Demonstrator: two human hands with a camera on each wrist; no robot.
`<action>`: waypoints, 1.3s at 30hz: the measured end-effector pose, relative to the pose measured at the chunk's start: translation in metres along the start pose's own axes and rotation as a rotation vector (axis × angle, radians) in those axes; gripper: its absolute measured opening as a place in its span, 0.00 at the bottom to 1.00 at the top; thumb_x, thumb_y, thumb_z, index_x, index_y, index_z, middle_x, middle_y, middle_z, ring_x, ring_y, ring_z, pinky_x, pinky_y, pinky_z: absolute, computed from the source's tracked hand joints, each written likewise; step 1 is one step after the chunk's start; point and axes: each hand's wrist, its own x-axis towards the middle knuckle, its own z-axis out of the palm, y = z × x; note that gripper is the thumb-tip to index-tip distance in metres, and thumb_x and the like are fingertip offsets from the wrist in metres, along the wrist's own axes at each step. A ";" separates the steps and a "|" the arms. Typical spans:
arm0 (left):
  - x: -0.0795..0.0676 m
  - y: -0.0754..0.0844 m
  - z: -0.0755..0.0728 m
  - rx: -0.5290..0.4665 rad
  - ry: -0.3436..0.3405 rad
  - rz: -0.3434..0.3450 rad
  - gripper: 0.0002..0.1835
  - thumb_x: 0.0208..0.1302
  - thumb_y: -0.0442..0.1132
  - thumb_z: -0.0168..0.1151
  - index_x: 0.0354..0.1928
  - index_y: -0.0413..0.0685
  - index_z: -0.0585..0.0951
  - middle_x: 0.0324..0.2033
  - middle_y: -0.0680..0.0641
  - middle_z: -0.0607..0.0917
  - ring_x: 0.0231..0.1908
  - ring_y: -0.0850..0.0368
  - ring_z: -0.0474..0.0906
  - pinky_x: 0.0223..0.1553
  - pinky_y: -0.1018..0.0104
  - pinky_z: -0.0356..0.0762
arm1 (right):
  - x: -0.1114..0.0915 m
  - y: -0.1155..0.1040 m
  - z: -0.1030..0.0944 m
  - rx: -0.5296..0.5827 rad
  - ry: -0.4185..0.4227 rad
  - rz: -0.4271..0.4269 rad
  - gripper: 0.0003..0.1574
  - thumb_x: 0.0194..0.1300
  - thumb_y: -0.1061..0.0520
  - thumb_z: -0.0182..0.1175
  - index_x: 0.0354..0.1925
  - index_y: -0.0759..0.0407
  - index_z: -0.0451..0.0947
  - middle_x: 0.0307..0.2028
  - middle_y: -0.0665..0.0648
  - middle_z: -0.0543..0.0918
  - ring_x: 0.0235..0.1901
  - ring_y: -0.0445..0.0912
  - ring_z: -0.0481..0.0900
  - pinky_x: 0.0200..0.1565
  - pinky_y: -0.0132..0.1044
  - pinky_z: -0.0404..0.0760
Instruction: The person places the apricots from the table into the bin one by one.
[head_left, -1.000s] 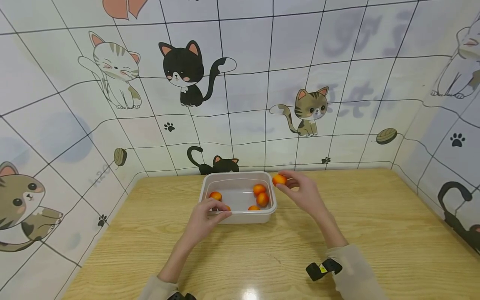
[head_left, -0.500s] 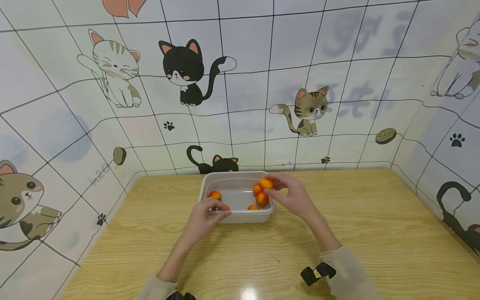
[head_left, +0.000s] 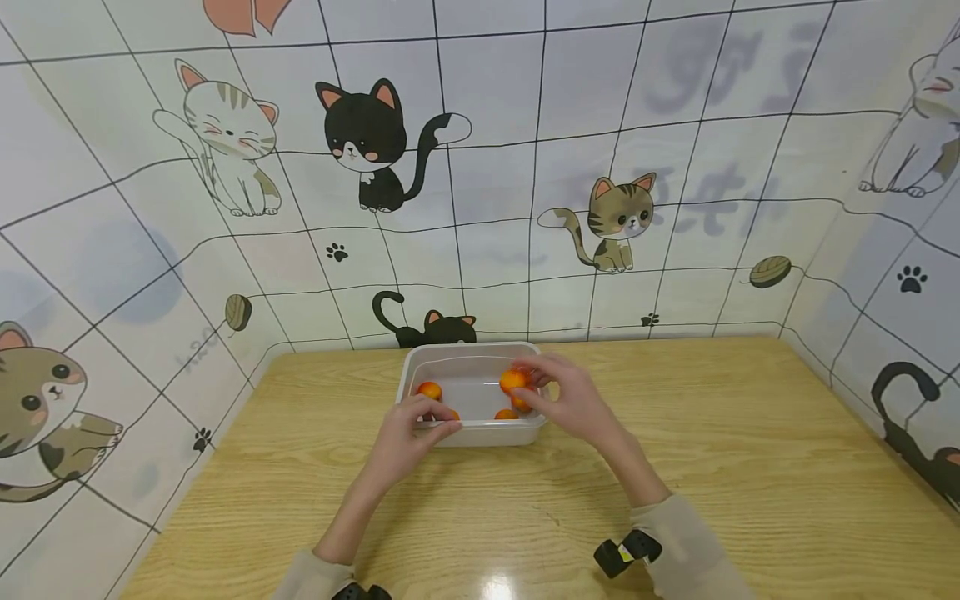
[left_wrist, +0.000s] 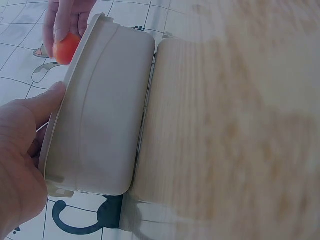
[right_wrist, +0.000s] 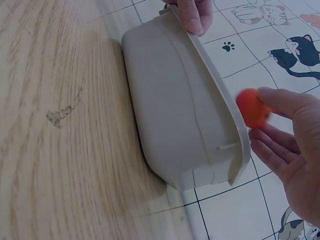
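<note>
A white plastic container (head_left: 498, 435) stands toward the back of the wooden table, with several small orange-red fruits inside. My left hand (head_left: 408, 437) pinches its near rim at the left, thumb on the outside (left_wrist: 42, 107). Between thumb and fingertips my right hand (head_left: 566, 398) holds one round orange fruit (head_left: 513, 382) over the container's right half. In the right wrist view this fruit (right_wrist: 253, 108) is slightly blurred just past the rim. Another fruit (head_left: 430, 391) lies at the left inside, and one (head_left: 506, 414) near the front wall. My right fingers partly hide fruits on the right.
The wooden table (head_left: 480, 508) extends in front of the container and to both sides. A wall covering (head_left: 495, 283) with cartoon cats and grid lines rises close behind it. Black straps with small devices sit at both wrists, the right one (head_left: 627, 553) more visible.
My right hand has carried the orange fruit left from outside the right rim to over the container's inside. The left hand has stayed at the near rim.
</note>
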 end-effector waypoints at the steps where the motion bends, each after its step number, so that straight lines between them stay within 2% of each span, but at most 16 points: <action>1: 0.000 0.000 0.000 -0.001 -0.002 -0.002 0.06 0.56 0.37 0.77 0.32 0.51 0.86 0.31 0.59 0.85 0.35 0.61 0.79 0.40 0.66 0.79 | 0.000 0.000 0.001 0.004 -0.003 -0.001 0.25 0.61 0.63 0.73 0.56 0.62 0.81 0.44 0.55 0.84 0.37 0.49 0.82 0.41 0.48 0.84; 8: 0.000 0.000 0.000 -0.006 -0.006 -0.001 0.06 0.56 0.38 0.77 0.32 0.52 0.86 0.31 0.60 0.85 0.35 0.61 0.78 0.40 0.66 0.79 | -0.001 -0.002 0.001 0.008 -0.005 0.032 0.26 0.61 0.62 0.72 0.58 0.61 0.81 0.45 0.55 0.84 0.38 0.55 0.82 0.42 0.50 0.84; 13: 0.001 -0.001 0.000 0.003 -0.004 0.014 0.06 0.56 0.37 0.77 0.31 0.51 0.86 0.30 0.60 0.85 0.34 0.61 0.78 0.39 0.66 0.79 | -0.001 -0.001 0.000 0.000 -0.008 0.030 0.26 0.62 0.63 0.71 0.59 0.60 0.80 0.46 0.56 0.84 0.38 0.54 0.82 0.43 0.50 0.84; 25: -0.001 0.003 0.000 -0.004 -0.007 -0.008 0.06 0.57 0.36 0.77 0.32 0.51 0.86 0.31 0.60 0.84 0.36 0.58 0.79 0.42 0.64 0.80 | -0.004 -0.003 -0.003 -0.033 -0.014 0.052 0.24 0.65 0.61 0.70 0.59 0.57 0.81 0.45 0.53 0.84 0.39 0.50 0.81 0.44 0.52 0.83; 32: -0.002 0.003 0.001 -0.008 0.019 -0.018 0.02 0.63 0.38 0.73 0.35 0.50 0.87 0.33 0.60 0.84 0.36 0.58 0.78 0.41 0.63 0.79 | -0.004 -0.005 -0.004 -0.037 -0.014 0.043 0.24 0.63 0.61 0.71 0.57 0.57 0.82 0.44 0.53 0.84 0.39 0.51 0.81 0.44 0.49 0.83; 39: -0.002 0.003 0.002 -0.004 0.042 0.001 0.07 0.65 0.39 0.71 0.42 0.46 0.87 0.36 0.58 0.84 0.37 0.55 0.77 0.40 0.63 0.78 | -0.006 -0.002 -0.003 -0.032 -0.022 0.018 0.22 0.63 0.61 0.71 0.56 0.57 0.82 0.41 0.51 0.83 0.38 0.50 0.81 0.43 0.52 0.83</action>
